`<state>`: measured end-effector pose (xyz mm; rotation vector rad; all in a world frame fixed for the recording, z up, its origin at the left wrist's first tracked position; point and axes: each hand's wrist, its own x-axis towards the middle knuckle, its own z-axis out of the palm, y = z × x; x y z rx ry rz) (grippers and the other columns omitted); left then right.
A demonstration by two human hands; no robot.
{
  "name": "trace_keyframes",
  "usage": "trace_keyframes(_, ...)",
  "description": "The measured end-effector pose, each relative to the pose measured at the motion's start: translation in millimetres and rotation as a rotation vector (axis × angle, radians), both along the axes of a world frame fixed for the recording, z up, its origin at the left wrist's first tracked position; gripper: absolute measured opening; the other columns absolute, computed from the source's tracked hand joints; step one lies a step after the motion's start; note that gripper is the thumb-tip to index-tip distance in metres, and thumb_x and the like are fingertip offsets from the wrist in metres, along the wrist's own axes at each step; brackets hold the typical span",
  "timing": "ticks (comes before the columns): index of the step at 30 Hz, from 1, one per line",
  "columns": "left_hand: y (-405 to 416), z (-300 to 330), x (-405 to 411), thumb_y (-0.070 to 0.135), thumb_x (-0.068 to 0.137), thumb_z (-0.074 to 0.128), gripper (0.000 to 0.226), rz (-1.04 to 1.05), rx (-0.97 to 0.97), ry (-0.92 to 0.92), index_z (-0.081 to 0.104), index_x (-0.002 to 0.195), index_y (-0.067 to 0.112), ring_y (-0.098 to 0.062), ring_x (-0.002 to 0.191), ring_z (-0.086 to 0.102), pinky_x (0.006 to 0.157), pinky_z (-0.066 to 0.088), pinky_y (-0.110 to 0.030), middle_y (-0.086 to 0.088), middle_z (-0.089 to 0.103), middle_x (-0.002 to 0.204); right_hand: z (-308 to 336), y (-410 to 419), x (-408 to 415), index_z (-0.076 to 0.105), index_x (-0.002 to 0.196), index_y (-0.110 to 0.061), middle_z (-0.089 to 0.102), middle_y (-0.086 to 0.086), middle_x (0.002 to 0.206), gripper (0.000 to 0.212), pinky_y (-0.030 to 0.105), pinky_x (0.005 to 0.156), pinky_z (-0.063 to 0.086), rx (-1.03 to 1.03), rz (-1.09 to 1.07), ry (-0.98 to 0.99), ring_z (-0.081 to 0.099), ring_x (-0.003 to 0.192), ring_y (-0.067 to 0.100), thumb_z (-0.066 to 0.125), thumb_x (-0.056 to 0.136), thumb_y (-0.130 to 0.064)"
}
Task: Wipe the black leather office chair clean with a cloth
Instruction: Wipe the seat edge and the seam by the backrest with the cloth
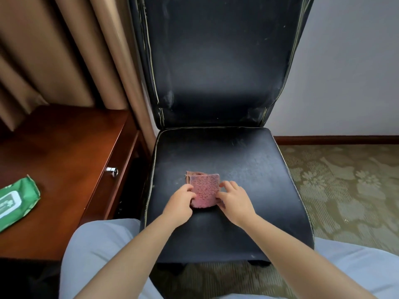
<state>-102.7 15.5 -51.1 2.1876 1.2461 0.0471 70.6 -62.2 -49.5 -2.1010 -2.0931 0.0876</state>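
Observation:
A black leather chair [248,160] stands straight in front of me, its seat dusty and its tall backrest scuffed at the edges. A folded pink cloth [204,189] lies on the front middle of the seat. My left hand [180,201] holds the cloth's left edge with curled fingers. My right hand [234,198] holds its right edge, fingertips bent onto the fabric. Both forearms reach in from below.
A dark wooden desk [64,160] with a metal drawer knob [112,171] stands close to the left of the chair. A green pack of wet wipes [15,201] lies on it. Brown curtains [64,50] hang behind; patterned carpet [345,186] lies to the right.

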Motion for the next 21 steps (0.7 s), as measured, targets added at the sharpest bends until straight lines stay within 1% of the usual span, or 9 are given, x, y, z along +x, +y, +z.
trace_keyframes(3, -7, 8, 0, 0.006, 0.091, 0.054, 0.023, -0.068, 0.153, 0.065, 0.064, 0.112, 0.009, -0.022, 0.107, 0.054, 0.087, 0.047, -0.032, -0.002, 0.056, 0.117, 3, -3, -7, 0.068, 0.061, -0.017, 0.066, 0.005, 0.092, 0.027, 0.028, 0.066, 0.051, 0.006, 0.101, -0.138, 0.063, 0.087, 0.025, 0.087, 0.042, -0.015)
trace_keyframes(6, -3, -3, -4, 0.005, 0.046, 0.09, 0.028, -0.339, 0.479, 0.14, 0.069, 0.063, 0.013, -0.021, 0.069, 0.059, 0.061, 0.052, -0.029, 0.0, 0.063, 0.073, 2, -4, -3, 0.07, 0.063, -0.016, 0.069, 0.005, 0.094, 0.025, 0.031, 0.083, 0.054, 0.009, 0.224, -0.203, 0.065, 0.098, 0.025, 0.086, 0.044, -0.015)
trace_keyframes(8, 4, -12, -10, 0.004, 0.044, 0.088, 0.029, -0.379, 0.545, 0.185, 0.066, 0.057, 0.017, -0.021, 0.068, 0.06, 0.081, 0.055, -0.041, 0.003, 0.06, 0.061, -2, -4, 0, 0.072, 0.067, -0.017, 0.071, 0.002, 0.091, 0.026, 0.032, 0.088, 0.053, 0.011, 0.268, -0.22, 0.066, 0.1, 0.024, 0.087, 0.047, -0.017)
trace_keyframes(10, 6, -9, -15, 0.004, 0.053, 0.085, 0.024, -0.446, 0.555, 0.268, 0.066, 0.06, 0.018, -0.019, 0.071, 0.061, 0.106, 0.037, -0.057, 0.005, 0.057, 0.056, -6, -4, 4, 0.069, 0.07, -0.017, 0.072, -0.001, 0.084, 0.024, 0.031, 0.089, 0.051, -0.014, 0.278, -0.176, 0.067, 0.1, 0.022, 0.084, 0.053, -0.016)
trace_keyframes(13, 6, 3, -14, 0.013, 0.087, 0.062, 0.016, -0.357, 0.42, 0.188, 0.069, 0.099, 0.02, -0.016, 0.099, 0.062, 0.118, -0.011, -0.035, 0.004, 0.068, 0.084, -3, -5, 7, 0.059, 0.08, -0.013, 0.068, 0.001, 0.082, 0.004, 0.032, 0.093, 0.048, -0.062, 0.182, 0.023, 0.064, 0.088, 0.024, 0.062, 0.077, -0.012)
trace_keyframes(14, 7, 4, -13, 0.014, 0.094, 0.051, 0.026, -0.26, 0.362, 0.11, 0.063, 0.117, 0.02, -0.018, 0.117, 0.054, 0.119, -0.007, -0.03, 0.002, 0.069, 0.099, -1, -3, 6, 0.057, 0.087, -0.01, 0.066, 0.004, 0.083, 0.006, 0.034, 0.088, 0.047, -0.088, 0.111, 0.09, 0.06, 0.083, 0.025, 0.053, 0.083, -0.011)
trace_keyframes(16, 8, 9, -8, 0.013, 0.099, 0.043, 0.033, -0.083, 0.226, -0.026, 0.053, 0.13, 0.018, -0.024, 0.138, 0.034, 0.115, 0.021, -0.032, -0.002, 0.064, 0.119, 2, 2, 3, 0.054, 0.103, -0.008, 0.064, 0.007, 0.085, 0.017, 0.036, 0.072, 0.044, -0.065, -0.033, 0.187, 0.056, 0.078, 0.027, 0.042, 0.092, -0.012)
trace_keyframes(18, 10, 10, -2, 0.012, 0.099, 0.044, 0.03, -0.029, 0.237, -0.102, 0.054, 0.127, 0.017, -0.026, 0.131, 0.042, 0.103, 0.036, -0.033, -0.002, 0.06, 0.123, 5, 10, -1, 0.05, 0.11, -0.01, 0.064, 0.008, 0.084, 0.018, 0.036, 0.062, 0.038, -0.009, -0.163, 0.242, 0.055, 0.076, 0.028, 0.041, 0.095, -0.012)
trace_keyframes(21, 18, 6, 6, 0.013, 0.096, 0.05, 0.024, -0.028, 0.311, -0.122, 0.06, 0.118, 0.016, -0.024, 0.104, 0.054, 0.091, 0.044, -0.034, -0.002, 0.061, 0.11, 10, 22, -3, 0.053, 0.095, -0.009, 0.061, 0.006, 0.076, 0.007, 0.033, 0.057, 0.032, 0.058, -0.278, 0.192, 0.054, 0.07, 0.028, 0.05, 0.089, -0.007)
